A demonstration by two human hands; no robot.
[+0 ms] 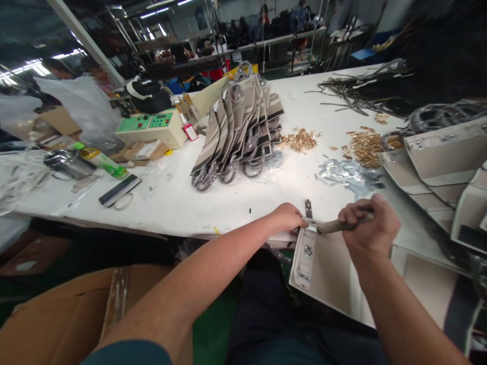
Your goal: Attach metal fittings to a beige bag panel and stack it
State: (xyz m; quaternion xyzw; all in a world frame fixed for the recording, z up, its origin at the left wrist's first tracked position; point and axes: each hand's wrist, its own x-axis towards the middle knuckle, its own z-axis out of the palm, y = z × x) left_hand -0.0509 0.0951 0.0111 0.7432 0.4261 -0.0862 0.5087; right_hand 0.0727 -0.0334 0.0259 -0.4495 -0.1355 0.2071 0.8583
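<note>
The left hand (288, 217) is curled down onto the top edge of a beige bag panel (331, 274) that hangs half off the near edge of the white table (171, 203), its fingers pinching a small metal plate (311, 223) there. The right hand (371, 223) is clenched round the handle of a tool (335, 226) whose tip meets that plate. Just behind the hands lie a short dark metal strip (308, 208) and a scatter of silver clips (348, 175); further back sit gold fittings (300, 139) and a standing pile of striped bags (239, 132). More beige panels (437, 162) crowd the right side. Bare tabletop lies to the left of the hands, and a cardboard box (64, 314) stands below the table edge
</note>
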